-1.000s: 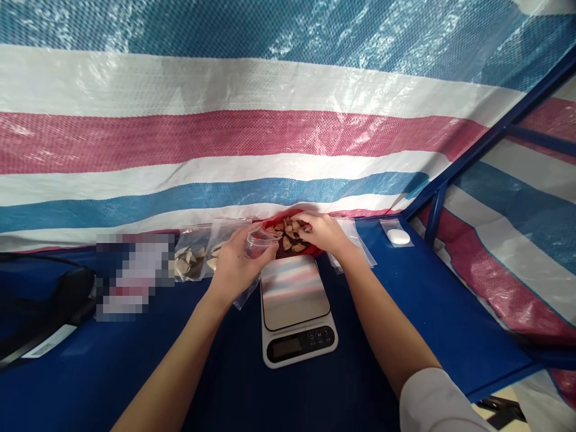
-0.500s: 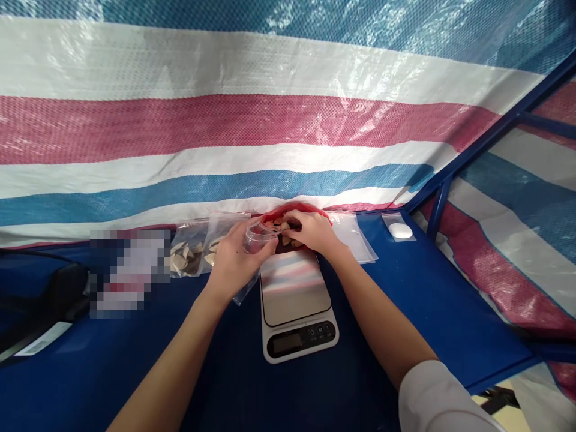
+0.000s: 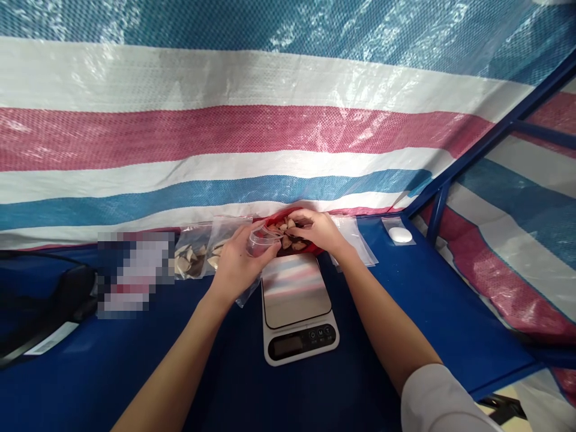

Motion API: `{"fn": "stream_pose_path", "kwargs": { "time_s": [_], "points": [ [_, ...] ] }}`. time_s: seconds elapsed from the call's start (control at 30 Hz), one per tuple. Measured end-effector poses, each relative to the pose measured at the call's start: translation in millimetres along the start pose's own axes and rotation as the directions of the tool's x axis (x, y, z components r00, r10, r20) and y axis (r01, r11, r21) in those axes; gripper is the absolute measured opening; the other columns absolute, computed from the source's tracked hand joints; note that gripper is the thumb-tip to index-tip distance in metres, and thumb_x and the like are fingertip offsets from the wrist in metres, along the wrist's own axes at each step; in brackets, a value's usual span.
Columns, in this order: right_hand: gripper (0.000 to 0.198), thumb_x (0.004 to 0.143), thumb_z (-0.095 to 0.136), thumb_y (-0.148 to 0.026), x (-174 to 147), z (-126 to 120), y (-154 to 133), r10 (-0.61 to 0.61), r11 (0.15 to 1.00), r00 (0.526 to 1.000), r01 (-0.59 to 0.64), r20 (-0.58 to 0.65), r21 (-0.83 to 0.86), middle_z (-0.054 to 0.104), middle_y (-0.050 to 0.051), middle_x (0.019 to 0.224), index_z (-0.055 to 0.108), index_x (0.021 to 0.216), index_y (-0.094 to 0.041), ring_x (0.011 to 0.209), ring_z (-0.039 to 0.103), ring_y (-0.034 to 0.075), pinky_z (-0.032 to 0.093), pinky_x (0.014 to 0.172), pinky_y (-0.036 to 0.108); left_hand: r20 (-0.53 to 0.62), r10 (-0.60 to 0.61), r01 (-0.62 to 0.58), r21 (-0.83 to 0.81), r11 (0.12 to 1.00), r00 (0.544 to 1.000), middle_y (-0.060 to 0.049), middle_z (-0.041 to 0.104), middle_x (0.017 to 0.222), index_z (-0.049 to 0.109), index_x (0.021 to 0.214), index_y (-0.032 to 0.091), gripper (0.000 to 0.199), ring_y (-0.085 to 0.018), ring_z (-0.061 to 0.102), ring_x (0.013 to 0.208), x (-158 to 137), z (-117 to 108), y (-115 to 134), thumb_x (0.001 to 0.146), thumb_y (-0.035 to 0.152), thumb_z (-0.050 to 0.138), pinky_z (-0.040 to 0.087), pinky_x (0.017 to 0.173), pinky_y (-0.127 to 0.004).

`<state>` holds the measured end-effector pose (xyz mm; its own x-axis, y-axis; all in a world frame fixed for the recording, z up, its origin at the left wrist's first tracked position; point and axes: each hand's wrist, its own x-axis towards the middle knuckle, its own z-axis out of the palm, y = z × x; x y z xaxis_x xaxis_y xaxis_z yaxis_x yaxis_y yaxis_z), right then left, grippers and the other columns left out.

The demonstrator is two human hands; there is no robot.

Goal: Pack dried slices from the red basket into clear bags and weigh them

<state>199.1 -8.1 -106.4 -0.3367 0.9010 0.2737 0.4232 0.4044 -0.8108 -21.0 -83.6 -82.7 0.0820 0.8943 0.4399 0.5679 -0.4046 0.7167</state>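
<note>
My left hand (image 3: 238, 258) grips a clear plastic cup (image 3: 262, 240), tilted with its mouth toward a red bag (image 3: 275, 217). Brown, chip-like dried pieces (image 3: 288, 241) fill the open bag behind the scale. With bent fingers, my right hand (image 3: 317, 231) reaches into the bag from the right, thumb and forefinger closed around pieces; its other fingertips are partly hidden. A white kitchen scale (image 3: 297, 294) with a shiny plate lies below both hands, and its display looks dark.
Clear zip bags (image 3: 189, 258) with pale pieces lie left of my left hand. Flat clear bags (image 3: 355, 240) are on the right, near a small bag holding a white rounded object (image 3: 400, 234). A black device (image 3: 58, 306) sits at the left. Striped sheeting (image 3: 252, 132) hangs behind the blue table (image 3: 432, 318).
My right hand has shifted slightly away from the cup's mouth, and more of the bag's brown pieces show. My left hand keeps the cup tilted. The view has shifted a little.
</note>
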Motion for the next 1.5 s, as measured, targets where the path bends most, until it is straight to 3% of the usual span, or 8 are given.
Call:
{"fn": "stream_pose_path", "kwargs": {
  "time_s": [0.37,0.57,0.7,0.93,1.07,1.3,1.5],
  "points": [
    [0.027,0.078,0.078,-0.037,1.2,-5.2,3.3,0.048,0.983,0.998,-0.041,-0.039,0.179,0.078,0.002,0.096,0.074,0.100,-0.021,0.092,0.075,0.018,0.059,0.092,0.034,0.019,-0.001,0.000,0.037,0.999,1.000,-0.012,0.071,0.128,0.065,0.129,0.023,0.052,-0.033,0.066,0.123,-1.5,0.7,-1.5,0.085,0.050,0.073,0.050,0.109,-0.052],
    [0.032,0.075,0.084,-0.041,-4.7,-18.4,-27.4,-0.038,0.956,0.999,0.035,0.006,0.292,0.077,0.003,0.099,0.076,0.098,-0.020,0.094,0.074,0.019,0.060,0.093,0.034,0.046,0.037,-0.037,0.000,0.999,0.998,-0.012,0.071,0.128,0.065,0.133,0.022,0.055,-0.031,0.068,0.118,-1.7,4.1,-0.7,0.085,0.048,0.074,0.054,0.104,-0.049],
    [0.036,0.075,0.085,-0.042,-10.2,-20.4,-51.4,-0.064,0.934,0.991,0.019,0.114,0.356,0.077,0.003,0.094,0.076,0.102,-0.020,0.084,0.073,0.018,0.063,0.080,0.033,0.043,0.065,-0.065,-0.010,0.998,0.997,-0.012,0.071,0.127,0.064,0.134,0.022,0.057,-0.030,0.069,0.116,-3.5,6.9,2.8,0.084,0.048,0.075,0.055,0.102,-0.047],
    [0.014,0.087,0.073,-0.032,-16.5,-23.3,-73.4,-0.173,0.956,0.959,0.109,0.225,0.274,0.074,0.002,0.092,0.076,0.091,-0.019,0.081,0.068,0.015,0.057,0.075,0.028,0.053,0.066,-0.064,-0.042,0.997,0.996,-0.012,0.068,0.134,0.065,0.135,0.023,0.061,-0.034,0.067,0.120,-6.3,9.9,4.2,0.081,0.049,0.077,0.053,0.105,-0.050],
    [0.016,0.088,0.073,-0.035,-16.9,-26.6,-75.2,-0.218,0.954,0.952,0.162,0.213,0.252,0.074,0.002,0.094,0.077,0.092,-0.020,0.084,0.069,0.016,0.056,0.080,0.029,0.055,0.072,-0.069,-0.046,0.997,0.996,-0.010,0.068,0.134,0.065,0.136,0.025,0.064,-0.034,0.067,0.121,-5.8,11.0,3.8,0.079,0.052,0.078,0.053,0.106,-0.050],
    [0.021,0.089,0.071,-0.036,-15.8,-26.2,-69.4,-0.239,0.958,0.918,0.171,0.317,0.230,0.072,0.001,0.094,0.079,0.102,-0.022,0.086,0.067,0.017,0.055,0.080,0.028,0.132,0.106,-0.095,-0.082,0.992,0.986,-0.012,0.069,0.128,0.067,0.130,0.021,0.055,-0.030,0.067,0.118,-4.8,8.3,11.4,0.083,0.047,0.077,0.053,0.105,-0.048],
    [0.020,0.092,0.069,-0.033,-15.4,-26.2,-71.0,-0.245,0.969,0.901,0.214,0.357,0.123,0.074,0.001,0.095,0.079,0.102,-0.020,0.084,0.066,0.015,0.052,0.080,0.026,0.104,0.084,-0.075,-0.083,0.994,0.991,-0.012,0.067,0.133,0.062,0.138,0.021,0.069,-0.033,0.065,0.122,-4.7,10.3,5.6,0.080,0.055,0.078,0.053,0.105,-0.050]
  ]
}}
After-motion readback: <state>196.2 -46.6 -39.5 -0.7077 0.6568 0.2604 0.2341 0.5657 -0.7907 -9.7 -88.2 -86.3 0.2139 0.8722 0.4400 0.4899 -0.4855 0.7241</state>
